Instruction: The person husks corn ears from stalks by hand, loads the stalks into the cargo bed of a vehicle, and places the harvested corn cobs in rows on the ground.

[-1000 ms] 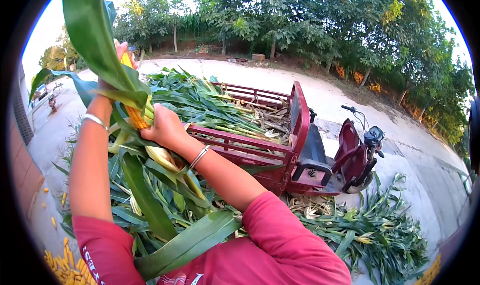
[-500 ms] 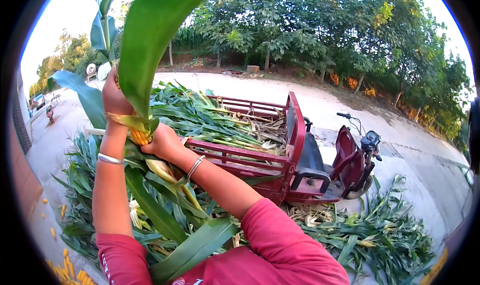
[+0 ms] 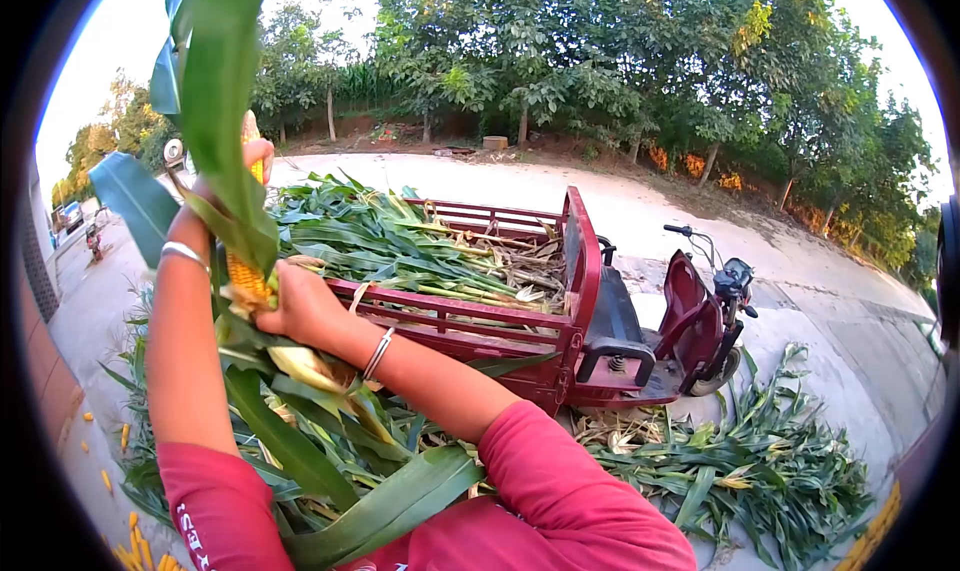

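A yellow corn cob (image 3: 246, 274) stands nearly upright at the left, its husk pulled down. My right hand (image 3: 298, 304) is wrapped round its lower end, at the husk and stalk. Higher up, my left hand (image 3: 257, 158) closes round the upper part of a cob, whose yellow tip shows above the fingers. Long green leaves (image 3: 222, 81) rise in front of my left hand and hide part of it. Below my right hand, a pale husk (image 3: 308, 367) hangs on the stalk among broad leaves.
A red three-wheeled cart (image 3: 460, 343) carries green corn stalks (image 3: 360, 233). More stalks (image 3: 740, 461) lie on the ground at the right and beneath my arms. Loose cobs (image 3: 140, 551) lie at the lower left. Trees (image 3: 540, 61) line the far side of the road.
The view has shifted slightly. My left hand moved up from close beside my right hand, and more of the yellow cob shows than half a second ago. The leaves above swung left.
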Demonstrator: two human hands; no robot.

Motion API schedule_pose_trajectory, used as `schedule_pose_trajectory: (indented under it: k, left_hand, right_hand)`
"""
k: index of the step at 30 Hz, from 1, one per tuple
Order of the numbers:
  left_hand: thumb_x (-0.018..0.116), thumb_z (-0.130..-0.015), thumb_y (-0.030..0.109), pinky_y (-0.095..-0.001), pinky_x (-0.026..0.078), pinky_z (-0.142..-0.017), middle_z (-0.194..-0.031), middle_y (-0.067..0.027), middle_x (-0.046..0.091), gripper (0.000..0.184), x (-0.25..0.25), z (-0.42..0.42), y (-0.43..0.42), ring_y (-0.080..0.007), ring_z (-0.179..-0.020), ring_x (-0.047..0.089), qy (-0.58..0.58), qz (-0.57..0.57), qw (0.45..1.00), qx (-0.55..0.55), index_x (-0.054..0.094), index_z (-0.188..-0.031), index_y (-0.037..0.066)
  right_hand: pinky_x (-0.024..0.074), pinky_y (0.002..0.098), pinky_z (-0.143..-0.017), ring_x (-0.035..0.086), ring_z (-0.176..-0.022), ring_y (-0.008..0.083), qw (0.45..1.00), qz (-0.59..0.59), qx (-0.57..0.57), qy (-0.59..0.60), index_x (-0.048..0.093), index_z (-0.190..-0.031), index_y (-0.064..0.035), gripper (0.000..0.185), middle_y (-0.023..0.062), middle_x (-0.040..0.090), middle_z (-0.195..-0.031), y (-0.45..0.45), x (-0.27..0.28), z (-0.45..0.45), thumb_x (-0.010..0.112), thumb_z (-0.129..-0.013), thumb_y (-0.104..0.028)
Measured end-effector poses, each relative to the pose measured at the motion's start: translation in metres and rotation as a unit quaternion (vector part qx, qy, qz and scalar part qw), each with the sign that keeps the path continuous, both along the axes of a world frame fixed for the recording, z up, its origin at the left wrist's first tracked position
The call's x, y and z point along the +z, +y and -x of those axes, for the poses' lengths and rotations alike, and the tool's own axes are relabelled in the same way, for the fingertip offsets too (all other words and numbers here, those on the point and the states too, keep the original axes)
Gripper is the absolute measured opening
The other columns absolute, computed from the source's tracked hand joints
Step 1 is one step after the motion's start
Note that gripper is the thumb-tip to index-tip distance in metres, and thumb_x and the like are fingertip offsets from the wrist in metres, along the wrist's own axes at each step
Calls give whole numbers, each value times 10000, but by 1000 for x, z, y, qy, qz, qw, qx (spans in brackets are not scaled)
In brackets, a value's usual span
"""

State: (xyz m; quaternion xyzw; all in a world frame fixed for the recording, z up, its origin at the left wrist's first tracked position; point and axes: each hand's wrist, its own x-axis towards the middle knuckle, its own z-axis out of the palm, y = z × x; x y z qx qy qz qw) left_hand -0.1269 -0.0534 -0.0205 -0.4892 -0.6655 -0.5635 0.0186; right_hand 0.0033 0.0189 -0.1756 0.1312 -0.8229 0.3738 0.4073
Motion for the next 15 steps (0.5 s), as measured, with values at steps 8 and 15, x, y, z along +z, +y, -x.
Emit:
schedule_pose_trajectory:
  k: [8, 15]
  left_hand:
    - [608, -849, 249, -295, 464, -493, -641, -51, 568, 204, -11, -12, -16, -148, -527, 556, -142, -74, 987, -1, 548, -834, 54]
    - [618, -861, 99, -256, 501, -811, -940, -76, 617, 243, -77, 3, -46, -152, -878, 619, -130, -409, 897, -110, 516, -1057, -2]
  right_hand:
    - [478, 441, -794, 598, -897, 423, 998, -21, -15, -63, 516, -998, 44, 492, 273, 608, -909, 0, 10, -7, 744, -639, -205]
    - [485, 463, -750, 603, -859, 427, 989, -68, -96, -88, 518, -936, 7, 451, 253, 621, -846, 33, 4, 7, 765, -632, -217]
